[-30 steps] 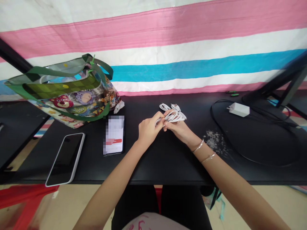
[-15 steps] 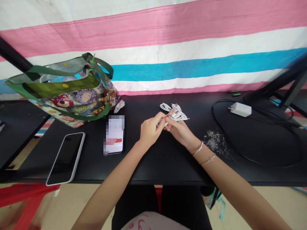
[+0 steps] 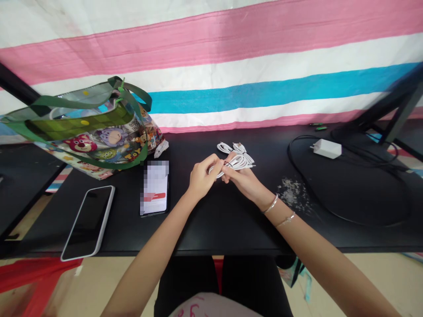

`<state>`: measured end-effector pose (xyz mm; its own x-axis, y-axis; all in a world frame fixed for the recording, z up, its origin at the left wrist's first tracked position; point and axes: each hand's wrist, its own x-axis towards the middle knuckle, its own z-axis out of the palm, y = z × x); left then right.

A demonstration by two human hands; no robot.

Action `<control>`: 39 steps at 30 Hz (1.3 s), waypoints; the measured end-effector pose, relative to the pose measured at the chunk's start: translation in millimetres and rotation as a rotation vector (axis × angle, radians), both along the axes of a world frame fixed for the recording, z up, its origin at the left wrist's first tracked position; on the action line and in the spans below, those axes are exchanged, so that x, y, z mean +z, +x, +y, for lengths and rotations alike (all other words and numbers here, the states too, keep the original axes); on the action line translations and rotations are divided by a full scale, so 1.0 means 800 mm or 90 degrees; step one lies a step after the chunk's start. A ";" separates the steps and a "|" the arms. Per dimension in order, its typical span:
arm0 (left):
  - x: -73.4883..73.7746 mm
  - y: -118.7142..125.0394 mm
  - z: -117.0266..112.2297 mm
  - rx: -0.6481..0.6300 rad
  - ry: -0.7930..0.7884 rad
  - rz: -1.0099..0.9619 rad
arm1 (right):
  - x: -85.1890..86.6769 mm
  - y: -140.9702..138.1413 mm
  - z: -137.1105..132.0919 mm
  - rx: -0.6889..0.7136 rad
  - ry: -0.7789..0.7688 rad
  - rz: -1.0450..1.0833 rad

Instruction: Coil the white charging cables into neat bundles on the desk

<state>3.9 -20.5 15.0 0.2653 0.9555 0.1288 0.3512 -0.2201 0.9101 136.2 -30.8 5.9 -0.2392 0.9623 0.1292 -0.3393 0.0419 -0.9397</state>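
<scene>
A bundle of coiled white cable is held just above the black table, near its middle. My left hand pinches the bundle's left end with closed fingers. My right hand grips the same bundle from below and behind, fingers wrapped round it. A second small white cable coil lies on the table just beyond the hands.
A cartoon-print tote bag with green handles stands at the back left. Two phones lie left of the hands: one with a lit screen, one dark in a white case. A white charger with black cable and a monitor stand sit right.
Both hands stay on the cable bundle with only slight finger shifts. The view has drifted a little, so everything sits slightly left and lower.
</scene>
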 end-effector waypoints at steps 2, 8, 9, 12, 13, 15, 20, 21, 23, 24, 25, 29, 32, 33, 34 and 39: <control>-0.001 -0.002 0.002 -0.007 -0.009 -0.006 | -0.001 0.001 0.001 -0.001 0.025 -0.021; -0.001 -0.005 0.004 -0.001 0.006 0.022 | -0.002 0.001 0.002 -0.021 0.075 -0.092; -0.001 -0.005 0.004 0.001 0.004 0.027 | -0.003 0.001 0.002 -0.027 0.085 -0.102; 0.000 -0.005 0.004 0.001 -0.009 0.033 | -0.004 0.002 0.004 -0.048 0.112 -0.133; 0.001 -0.005 0.004 0.000 -0.013 0.033 | -0.005 0.003 0.004 -0.052 0.119 -0.143; 0.002 -0.005 0.004 -0.002 -0.019 0.026 | -0.006 0.005 0.005 -0.054 0.130 -0.163; 0.002 -0.004 0.006 -0.011 -0.035 -0.002 | -0.007 0.008 0.006 -0.045 0.162 -0.189; 0.002 -0.004 0.007 -0.015 -0.038 -0.008 | -0.007 0.008 0.006 -0.048 0.170 -0.195; 0.001 -0.004 0.008 -0.022 -0.044 -0.021 | -0.007 0.008 0.006 -0.064 0.186 -0.210; 0.000 -0.005 0.009 -0.026 -0.047 -0.030 | -0.007 0.008 0.005 -0.074 0.193 -0.219; -0.001 -0.005 0.010 -0.032 -0.051 -0.041 | -0.006 0.007 0.005 -0.084 0.199 -0.226; -0.003 -0.005 0.012 -0.080 -0.084 -0.119 | -0.005 0.007 0.003 -0.104 0.197 -0.246; -0.001 -0.004 0.011 -0.097 -0.118 -0.171 | -0.005 0.006 0.001 -0.105 0.189 -0.264; 0.000 -0.004 0.011 -0.096 -0.135 -0.180 | -0.005 0.006 0.001 -0.106 0.185 -0.273; 0.001 -0.003 0.010 -0.091 -0.156 -0.187 | -0.006 0.007 0.001 -0.108 0.182 -0.282; 0.009 0.001 0.009 -0.039 -0.252 -0.203 | -0.007 0.007 0.002 -0.124 0.192 -0.285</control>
<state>5.0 -13.4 22.1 0.3294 0.9313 -0.1556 0.0394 0.1511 0.9877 141.9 -29.1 0.5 -0.1554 0.9305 0.3317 0.1298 0.3521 -0.9269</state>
